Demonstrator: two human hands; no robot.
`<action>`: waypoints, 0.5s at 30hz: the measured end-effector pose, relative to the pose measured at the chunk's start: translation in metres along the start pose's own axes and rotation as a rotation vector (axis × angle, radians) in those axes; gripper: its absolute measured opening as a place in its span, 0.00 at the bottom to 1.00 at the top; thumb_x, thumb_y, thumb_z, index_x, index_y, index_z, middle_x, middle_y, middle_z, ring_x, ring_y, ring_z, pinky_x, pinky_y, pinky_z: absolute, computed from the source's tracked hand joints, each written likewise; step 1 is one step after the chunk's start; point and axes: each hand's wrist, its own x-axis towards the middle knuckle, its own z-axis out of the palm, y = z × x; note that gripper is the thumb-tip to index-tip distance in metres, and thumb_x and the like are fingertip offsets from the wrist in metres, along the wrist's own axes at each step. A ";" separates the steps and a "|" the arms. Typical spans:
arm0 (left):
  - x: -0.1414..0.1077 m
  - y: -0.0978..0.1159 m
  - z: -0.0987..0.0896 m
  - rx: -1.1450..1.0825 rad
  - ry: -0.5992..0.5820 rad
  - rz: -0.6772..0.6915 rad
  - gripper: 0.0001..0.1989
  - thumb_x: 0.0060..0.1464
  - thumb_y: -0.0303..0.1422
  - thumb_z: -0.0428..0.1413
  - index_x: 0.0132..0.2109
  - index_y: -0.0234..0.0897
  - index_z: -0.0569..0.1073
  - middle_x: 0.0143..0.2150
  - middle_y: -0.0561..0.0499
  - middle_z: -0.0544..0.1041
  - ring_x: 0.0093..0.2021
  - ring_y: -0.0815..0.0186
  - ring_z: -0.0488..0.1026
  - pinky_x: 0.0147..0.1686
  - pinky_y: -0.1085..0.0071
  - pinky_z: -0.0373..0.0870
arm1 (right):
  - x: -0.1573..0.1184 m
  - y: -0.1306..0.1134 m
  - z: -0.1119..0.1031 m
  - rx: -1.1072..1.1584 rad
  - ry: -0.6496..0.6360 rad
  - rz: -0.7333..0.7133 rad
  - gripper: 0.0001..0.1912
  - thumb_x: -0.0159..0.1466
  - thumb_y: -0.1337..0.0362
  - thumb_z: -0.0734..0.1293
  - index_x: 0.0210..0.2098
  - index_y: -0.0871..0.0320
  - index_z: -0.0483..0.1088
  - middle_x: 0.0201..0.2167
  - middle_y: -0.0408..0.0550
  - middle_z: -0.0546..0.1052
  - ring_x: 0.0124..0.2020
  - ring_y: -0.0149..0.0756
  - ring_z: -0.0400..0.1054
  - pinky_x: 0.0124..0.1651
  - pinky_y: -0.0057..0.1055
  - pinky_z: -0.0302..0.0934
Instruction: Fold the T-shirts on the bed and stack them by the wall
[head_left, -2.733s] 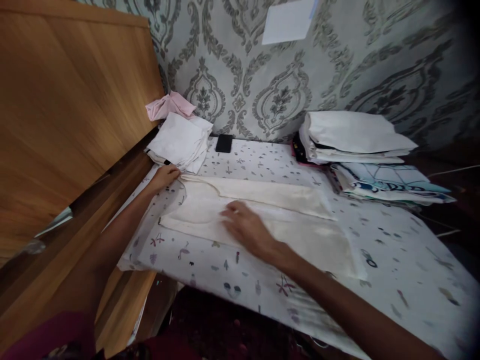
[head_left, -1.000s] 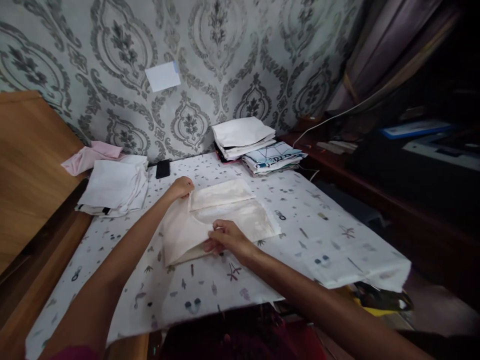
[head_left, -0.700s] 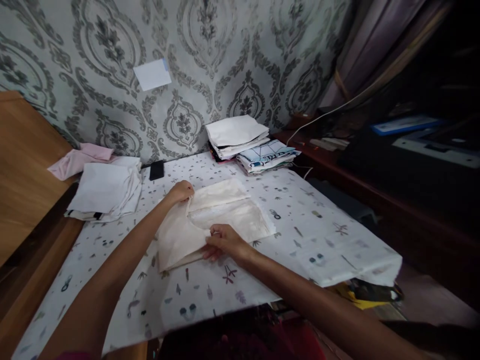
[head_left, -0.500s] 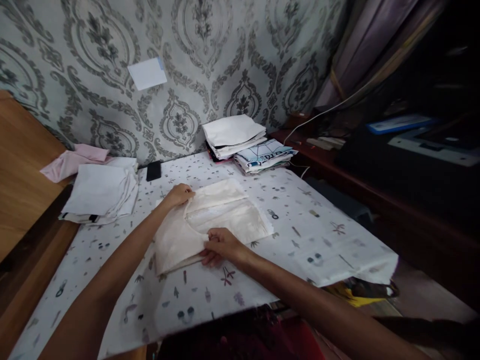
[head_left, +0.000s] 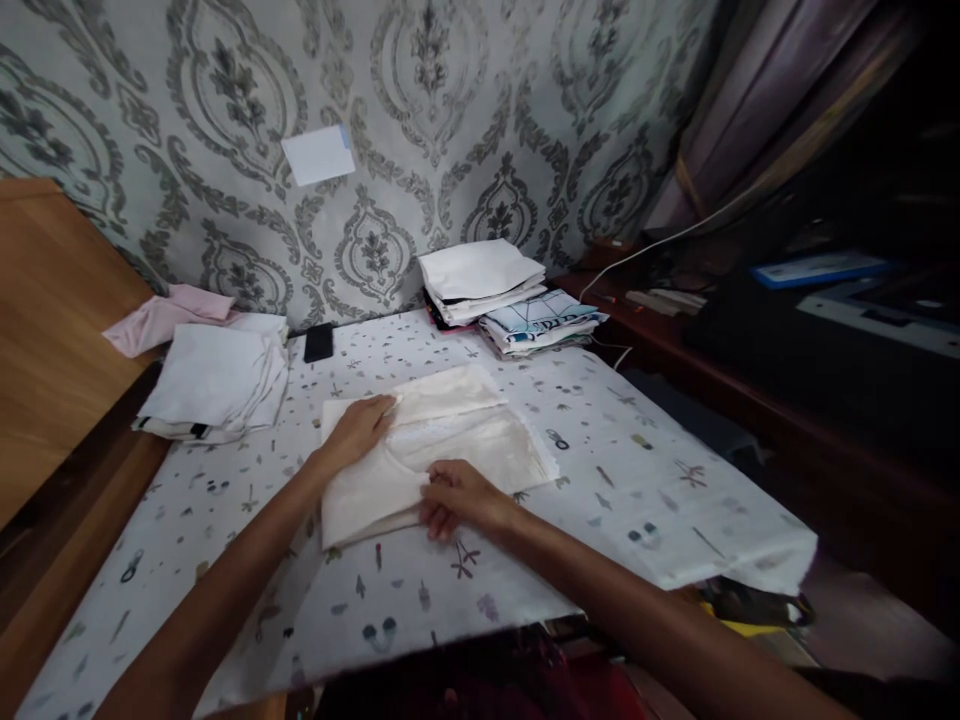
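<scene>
The cream cloth (head_left: 487, 445) is being pressed by the flat left hand (head_left: 362, 428) and pinched at its near edge by the right hand (head_left: 463, 497), seemingly steadying its fold.

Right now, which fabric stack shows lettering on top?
The rightmost stack, light blue and white with dark lettering; the middle stack and leftmost stack have plain white tops.

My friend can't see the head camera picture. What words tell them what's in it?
A left hand rests on a folded cream cloth while the right hand touches its near edge. It lies on a patterned tablecloth, with a white cloth pile at the left and more folded piles at back right.
</scene>
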 end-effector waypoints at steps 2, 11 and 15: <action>-0.007 0.004 0.007 0.079 -0.017 -0.030 0.23 0.67 0.37 0.44 0.65 0.37 0.66 0.68 0.41 0.67 0.69 0.55 0.60 0.67 0.51 0.54 | 0.000 -0.009 -0.003 -0.264 0.137 -0.099 0.08 0.64 0.65 0.63 0.43 0.58 0.64 0.19 0.38 0.73 0.17 0.30 0.66 0.24 0.27 0.59; -0.016 0.002 0.014 -0.071 0.096 0.040 0.20 0.64 0.34 0.49 0.61 0.40 0.70 0.61 0.42 0.74 0.60 0.54 0.69 0.65 0.51 0.58 | 0.073 -0.050 0.046 -0.918 0.330 -0.629 0.26 0.71 0.57 0.58 0.64 0.65 0.60 0.67 0.63 0.62 0.69 0.46 0.52 0.68 0.42 0.49; -0.023 -0.003 0.005 -0.110 0.172 0.066 0.16 0.63 0.30 0.47 0.53 0.38 0.74 0.51 0.44 0.78 0.48 0.60 0.74 0.54 0.64 0.70 | 0.109 -0.042 0.053 -0.901 0.364 -0.500 0.34 0.73 0.50 0.52 0.69 0.68 0.53 0.69 0.67 0.58 0.71 0.49 0.50 0.69 0.45 0.47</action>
